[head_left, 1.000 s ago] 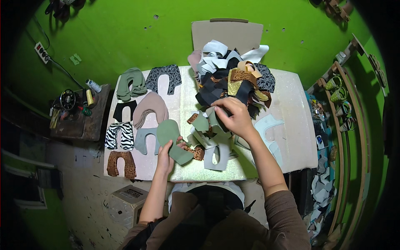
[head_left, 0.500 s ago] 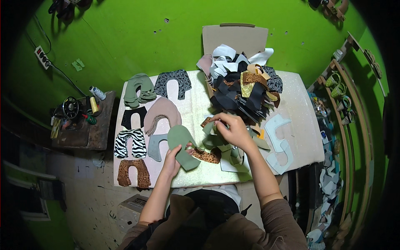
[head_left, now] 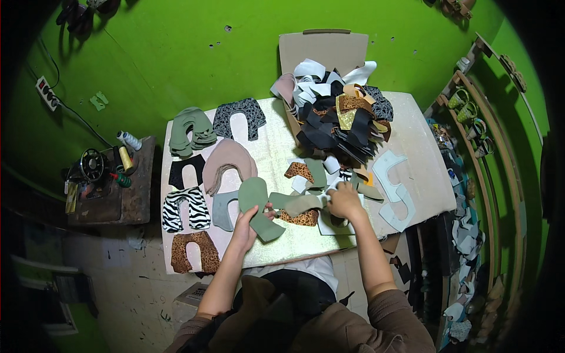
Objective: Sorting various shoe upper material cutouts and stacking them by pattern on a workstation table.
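Note:
My left hand point(head_left: 245, 226) holds a green U-shaped cut piece of shoe material point(head_left: 254, 197), thumb on top, above the near part of the table. Over a loose heap of scraps to its right, my right hand point(head_left: 345, 201) has its fingers closed on the end of another green cut piece point(head_left: 303, 205), whose strip stretches left toward the held one. Leopard-print pieces point(head_left: 300, 218) lie under and beside this strip. Behind it, a green scrap point(head_left: 316, 171) lies among white and leopard-print ones. The right fingertips are partly hidden.
At left lie stacks of U-shaped pieces: green point(head_left: 191, 135), pink point(head_left: 219, 159), zebra-print point(head_left: 186, 210) and leopard-print point(head_left: 194, 252). An open cardboard box point(head_left: 323, 50) overflows with scraps at the back. Pale blue pieces point(head_left: 391, 182) lie right. A sewing machine point(head_left: 94, 167) stands far left; a rack point(head_left: 477, 129), right.
My right hand has moved right and nearer, drawing a green piece out across the scraps. More of the leopard-print and green scraps behind it show. My left hand keeps its piece nearly in place.

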`<control>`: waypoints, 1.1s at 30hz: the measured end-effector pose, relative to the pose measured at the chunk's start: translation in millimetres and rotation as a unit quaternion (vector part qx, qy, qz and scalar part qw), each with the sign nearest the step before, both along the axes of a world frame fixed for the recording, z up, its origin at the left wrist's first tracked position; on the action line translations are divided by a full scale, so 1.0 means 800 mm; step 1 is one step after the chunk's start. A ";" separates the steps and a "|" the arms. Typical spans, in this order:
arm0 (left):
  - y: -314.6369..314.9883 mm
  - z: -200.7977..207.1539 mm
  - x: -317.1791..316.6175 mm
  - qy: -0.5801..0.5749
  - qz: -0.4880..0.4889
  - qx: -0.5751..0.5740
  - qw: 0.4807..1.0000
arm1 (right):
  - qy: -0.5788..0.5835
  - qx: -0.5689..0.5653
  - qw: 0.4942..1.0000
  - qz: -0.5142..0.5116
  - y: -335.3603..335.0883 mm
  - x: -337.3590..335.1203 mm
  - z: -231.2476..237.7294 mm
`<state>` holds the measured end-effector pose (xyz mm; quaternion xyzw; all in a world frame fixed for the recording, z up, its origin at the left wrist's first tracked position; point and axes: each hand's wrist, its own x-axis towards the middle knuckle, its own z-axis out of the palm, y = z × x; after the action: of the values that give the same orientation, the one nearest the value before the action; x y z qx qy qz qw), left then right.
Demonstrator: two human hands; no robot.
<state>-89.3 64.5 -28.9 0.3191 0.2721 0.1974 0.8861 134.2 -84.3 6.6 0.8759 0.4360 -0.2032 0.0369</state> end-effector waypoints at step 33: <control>0.032 0.021 0.013 0.031 -0.025 0.172 0.984 | 0.863 0.335 0.233 -0.299 0.089 -0.079 -0.039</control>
<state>-79.1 90.2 -12.2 0.4797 0.2530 0.2090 0.8138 71.0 -12.9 -24.5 0.1714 -0.0606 -0.6680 -0.7216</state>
